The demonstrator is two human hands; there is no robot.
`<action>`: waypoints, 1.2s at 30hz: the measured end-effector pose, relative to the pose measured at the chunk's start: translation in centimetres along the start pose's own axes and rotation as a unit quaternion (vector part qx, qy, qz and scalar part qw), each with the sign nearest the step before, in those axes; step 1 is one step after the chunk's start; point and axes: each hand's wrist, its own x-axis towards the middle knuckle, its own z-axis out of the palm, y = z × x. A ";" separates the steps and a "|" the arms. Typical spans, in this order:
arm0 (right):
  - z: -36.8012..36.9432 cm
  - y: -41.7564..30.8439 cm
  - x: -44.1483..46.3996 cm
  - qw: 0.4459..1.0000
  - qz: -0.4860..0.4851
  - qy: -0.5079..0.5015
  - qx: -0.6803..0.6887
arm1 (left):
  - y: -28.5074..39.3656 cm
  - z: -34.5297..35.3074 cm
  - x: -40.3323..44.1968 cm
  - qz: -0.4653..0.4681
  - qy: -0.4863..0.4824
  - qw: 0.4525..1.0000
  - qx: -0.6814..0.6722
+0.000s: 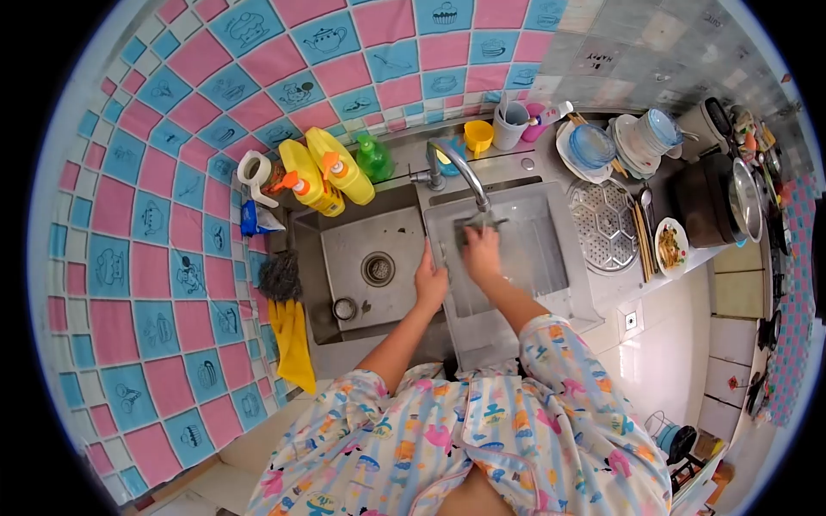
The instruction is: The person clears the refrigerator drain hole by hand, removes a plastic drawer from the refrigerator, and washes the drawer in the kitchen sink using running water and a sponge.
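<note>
Water falls from the tap onto the grey tray, which lies over the right-hand sink; take it as your clock's centre. Your left hand appears gripped on the rim at nine; your right hand looks closed over a dark pad near eleven, its exact kind hidden by fingers. To scrub well, brace that rim firmly, press flat, and work from the corners inward under the stream; the tray overhangs at five, so tipping is a risk.

At nine sits the steel left sink. Yellow bottles crowd ten o'clock, and yellow gloves hang at eight. The counter carries stacked dishes at one, a perforated steamer plate at two and a plate of food at three. Pink-and-blue tiles cover the wall; pale floor shows at four.
</note>
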 end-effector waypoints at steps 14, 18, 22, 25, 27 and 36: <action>-9.8 10.0 -2.0 0.948 -0.166 -0.246 -0.119 | 3.2 -0.3 -0.7 -0.085 -0.008 0.994 0.071; -6.4 6.2 0.1 0.991 0.030 -0.075 -0.104 | 0.0 0.4 -0.3 -0.009 -0.003 1.000 0.007; -7.4 3.9 -4.4 0.941 -0.195 -0.276 -0.023 | 0.3 0.2 -0.1 0.002 -0.019 1.000 -0.012; -9.9 7.0 -5.5 0.883 -0.294 -0.366 -0.021 | 0.8 0.0 -0.2 0.003 -0.014 1.000 0.010; -11.0 10.0 -4.7 0.890 -0.253 -0.371 -0.080 | 0.6 0.0 0.0 -0.001 -0.023 1.000 -0.010; -5.6 3.3 -0.4 0.986 -0.034 -0.150 -0.059 | 0.1 0.2 0.0 0.021 0.008 1.000 -0.005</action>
